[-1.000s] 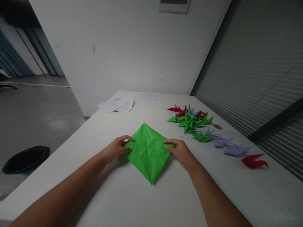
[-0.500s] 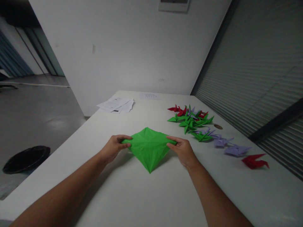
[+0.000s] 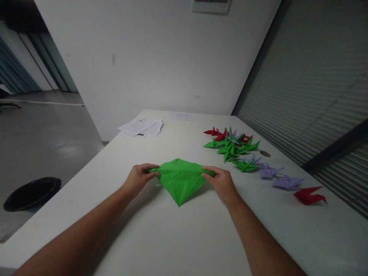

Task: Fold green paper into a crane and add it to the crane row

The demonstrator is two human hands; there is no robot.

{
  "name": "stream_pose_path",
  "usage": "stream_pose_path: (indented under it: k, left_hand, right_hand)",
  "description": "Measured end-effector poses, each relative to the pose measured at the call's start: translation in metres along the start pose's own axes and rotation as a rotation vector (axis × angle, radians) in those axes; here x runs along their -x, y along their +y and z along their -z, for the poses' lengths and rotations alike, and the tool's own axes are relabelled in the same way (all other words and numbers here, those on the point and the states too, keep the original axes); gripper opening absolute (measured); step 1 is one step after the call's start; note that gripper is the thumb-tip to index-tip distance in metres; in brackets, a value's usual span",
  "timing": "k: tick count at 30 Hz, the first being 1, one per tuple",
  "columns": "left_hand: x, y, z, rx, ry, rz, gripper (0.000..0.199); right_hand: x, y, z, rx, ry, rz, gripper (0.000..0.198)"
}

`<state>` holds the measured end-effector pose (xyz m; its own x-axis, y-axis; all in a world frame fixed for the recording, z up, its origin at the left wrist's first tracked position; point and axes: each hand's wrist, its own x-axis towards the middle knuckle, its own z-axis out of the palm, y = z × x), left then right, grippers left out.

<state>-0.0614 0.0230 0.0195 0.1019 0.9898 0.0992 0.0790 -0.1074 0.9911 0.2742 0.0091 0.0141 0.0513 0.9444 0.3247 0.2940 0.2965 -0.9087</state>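
A creased sheet of green origami paper (image 3: pixel 179 180) stretches between my hands over the white table, turned so that one corner points toward me. My left hand (image 3: pixel 140 178) pinches its left corner between thumb and fingers. At the opposite corner, my right hand (image 3: pixel 220 180) grips the paper the same way. The far part of the sheet bends back behind a fold line running from hand to hand. Its near corner hangs at or just above the tabletop; I cannot tell whether it touches.
Folded paper cranes in green, red and purple lie in a cluster (image 3: pixel 230 147) at the right, trailing to a red crane (image 3: pixel 310 196). Printed sheets (image 3: pixel 140 126) rest at the far left of the table (image 3: pixel 172 245). A black bin (image 3: pixel 31 193) stands on the floor.
The green paper has bent more along its middle, its far corner dropping lower and its near corner shifting slightly up and left. Both hands keep their pinch, nearly in place.
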Motion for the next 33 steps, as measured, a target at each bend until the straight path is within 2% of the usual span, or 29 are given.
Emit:
stream_pose_path:
  k: [3, 6, 10, 12, 18, 26, 30, 33]
  left_hand:
    - [0.0, 0.0, 0.001, -0.002, -0.009, -0.03, 0.028]
    - [-0.001, -0.002, 0.002, -0.01, -0.018, -0.105, 0.018]
    - [-0.002, -0.007, 0.003, 0.016, 0.0, -0.175, 0.013]
    - [-0.001, -0.008, 0.003, 0.045, 0.013, -0.182, 0.012]
    - [0.003, 0.001, -0.002, 0.04, -0.065, -0.204, 0.015]
    - [0.005, 0.003, -0.002, 0.009, -0.003, -0.071, 0.025]
    - [0.005, 0.003, -0.002, -0.004, 0.032, -0.077, 0.026]
    - [0.007, 0.006, -0.003, -0.012, 0.02, -0.124, 0.024]
  right_hand:
    - [-0.001, -0.002, -0.001, -0.009, -0.022, 0.09, 0.018]
    - [-0.002, 0.0, -0.002, -0.022, 0.01, 0.157, 0.015]
    - [-0.001, 0.003, -0.002, 0.047, 0.065, 0.169, 0.018]
    - [0.001, 0.0, -0.003, 0.053, 0.049, 0.178, 0.017]
    - [0.004, -0.015, -0.01, 0.022, -0.079, 0.258, 0.013]
    - [0.004, -0.016, -0.009, 0.072, -0.026, 0.21, 0.016]
    - [0.005, -0.017, -0.008, 0.114, -0.13, 0.173, 0.016]
    - [0.007, -0.023, -0.007, 0.128, -0.204, 0.2, 0.012]
